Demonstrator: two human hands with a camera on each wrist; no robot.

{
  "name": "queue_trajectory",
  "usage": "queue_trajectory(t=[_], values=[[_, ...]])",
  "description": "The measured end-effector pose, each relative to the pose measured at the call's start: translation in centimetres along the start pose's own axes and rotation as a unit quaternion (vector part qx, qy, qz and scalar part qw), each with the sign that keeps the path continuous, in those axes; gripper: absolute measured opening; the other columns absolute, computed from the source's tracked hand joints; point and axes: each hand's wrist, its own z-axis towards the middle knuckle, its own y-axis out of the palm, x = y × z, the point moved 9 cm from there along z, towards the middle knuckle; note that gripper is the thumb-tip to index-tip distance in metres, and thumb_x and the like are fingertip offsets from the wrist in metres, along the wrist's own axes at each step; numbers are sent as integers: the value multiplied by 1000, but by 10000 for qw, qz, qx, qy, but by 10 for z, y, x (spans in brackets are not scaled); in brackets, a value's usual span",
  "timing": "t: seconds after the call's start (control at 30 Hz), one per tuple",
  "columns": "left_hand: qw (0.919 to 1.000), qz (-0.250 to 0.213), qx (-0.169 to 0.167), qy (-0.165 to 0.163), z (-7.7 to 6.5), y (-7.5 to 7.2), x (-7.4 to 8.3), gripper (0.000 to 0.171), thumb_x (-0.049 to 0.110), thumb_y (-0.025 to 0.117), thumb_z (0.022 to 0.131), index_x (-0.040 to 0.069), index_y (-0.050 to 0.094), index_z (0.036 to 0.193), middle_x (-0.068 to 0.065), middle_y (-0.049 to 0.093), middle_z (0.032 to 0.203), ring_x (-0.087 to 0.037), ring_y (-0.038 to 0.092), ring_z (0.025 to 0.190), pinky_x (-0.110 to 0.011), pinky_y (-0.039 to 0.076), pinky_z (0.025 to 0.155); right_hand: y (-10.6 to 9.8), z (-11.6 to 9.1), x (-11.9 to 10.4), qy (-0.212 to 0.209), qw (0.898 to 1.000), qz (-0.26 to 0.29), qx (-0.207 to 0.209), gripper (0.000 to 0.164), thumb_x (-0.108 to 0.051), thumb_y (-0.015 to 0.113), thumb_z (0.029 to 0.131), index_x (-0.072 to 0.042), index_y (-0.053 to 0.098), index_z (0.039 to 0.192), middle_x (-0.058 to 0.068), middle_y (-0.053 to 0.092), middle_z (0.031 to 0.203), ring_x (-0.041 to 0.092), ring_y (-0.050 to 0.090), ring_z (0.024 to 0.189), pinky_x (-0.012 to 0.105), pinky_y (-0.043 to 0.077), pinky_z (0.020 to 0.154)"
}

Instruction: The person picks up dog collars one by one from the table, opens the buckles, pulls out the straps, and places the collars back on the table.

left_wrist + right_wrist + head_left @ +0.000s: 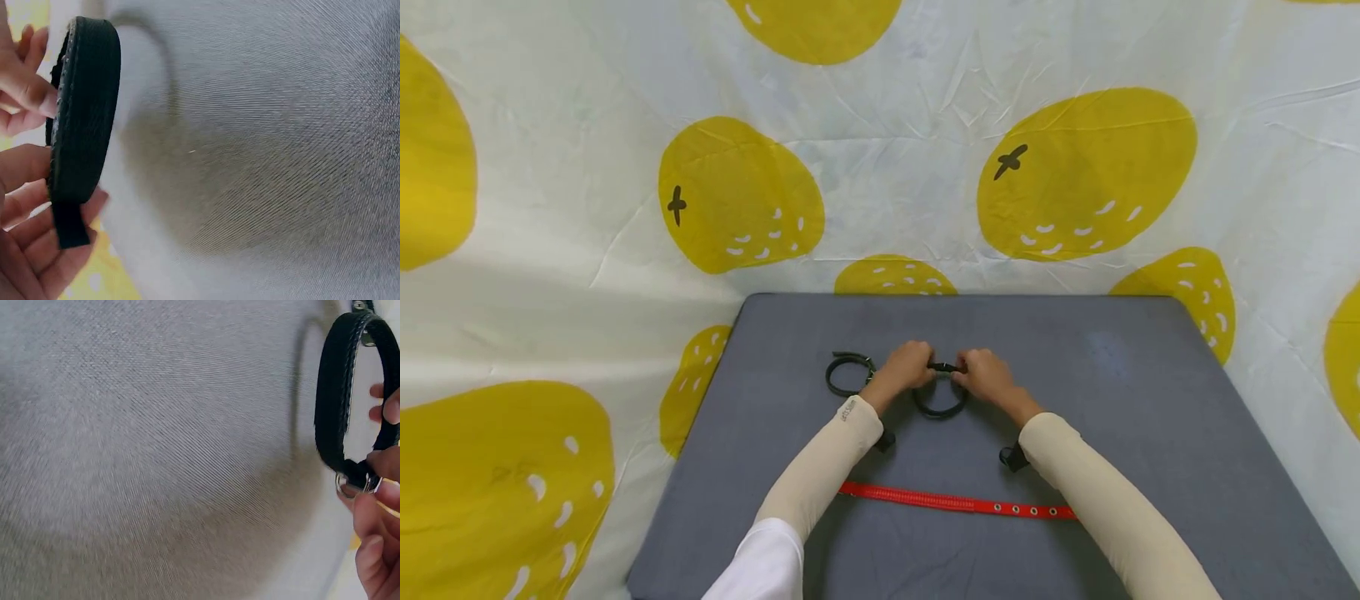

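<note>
A black collar (940,412), bent into a loop, is held by both hands above the grey table. My left hand (910,364) grips its left side; in the left wrist view a short strap end (70,225) hangs by that hand's fingers. On the other side my right hand (988,375) pinches the collar beside its metal buckle (357,484), as the right wrist view shows. Stitching runs along the collar's edge. Partly hidden behind the left forearm, a second black collar (842,388) lies looped on the table, its strap end sticking out.
Nearer to me, a red collar (925,498) with metal eyelets lies straight across the grey table (1112,442), its right end running under the right forearm. A white cloth (895,192) printed with yellow fruit hangs behind the table and at its sides.
</note>
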Motion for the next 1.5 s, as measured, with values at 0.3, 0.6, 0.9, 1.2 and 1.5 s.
queue_trajectory(t=[0.3, 0.6, 0.9, 1.2, 1.5], values=[[9896, -1393, -84, 349, -18, -26, 6, 17, 26, 74, 94, 15, 71, 106, 1, 72, 100, -9, 65, 84, -24, 53, 72, -22, -16, -2, -674, 9819, 1732, -355, 17, -16, 69, 96, -2, 71, 106, 14, 72, 96, 27, 66, 75, 32, 51, 60], [9758, -1816, 494, 1110, -46, -59, 24, 26, 31, 76, 90, 18, 70, 112, 5, 72, 106, -7, 67, 94, -24, 54, 82, -49, -39, -6, -703, 9584, 2716, -534, 30, -22, 68, 97, -1, 70, 119, 22, 69, 112, 13, 60, 53, 31, 51, 51], [9678, -1419, 941, 1854, -79, -86, 46, 33, 27, 73, 93, 14, 70, 123, 1, 69, 111, -10, 62, 94, -26, 52, 83, -92, -65, -37, -1589, 9630, 2158, 300, 16, -17, 76, 91, -13, 76, 106, 3, 69, 99, 7, 48, 51, 26, 46, 50], [9512, -1545, 1196, 2390, -111, -103, 58, 27, 25, 75, 92, 14, 71, 117, 3, 66, 106, -6, 59, 92, -24, 50, 82, -121, -98, -73, -2267, 9574, 1486, 993, 20, -14, 82, 84, -20, 76, 102, -11, 65, 91, 1, 37, 54, 21, 36, 49], [9261, -1576, 1540, 3064, -135, -116, 81, 37, 28, 78, 89, 11, 69, 121, 2, 68, 109, -7, 59, 95, -18, 48, 86, -132, -120, -99, -2501, 9522, 1191, 1285, 23, -11, 85, 79, -17, 77, 99, -10, 65, 90, -3, 40, 57, 17, 39, 51]])
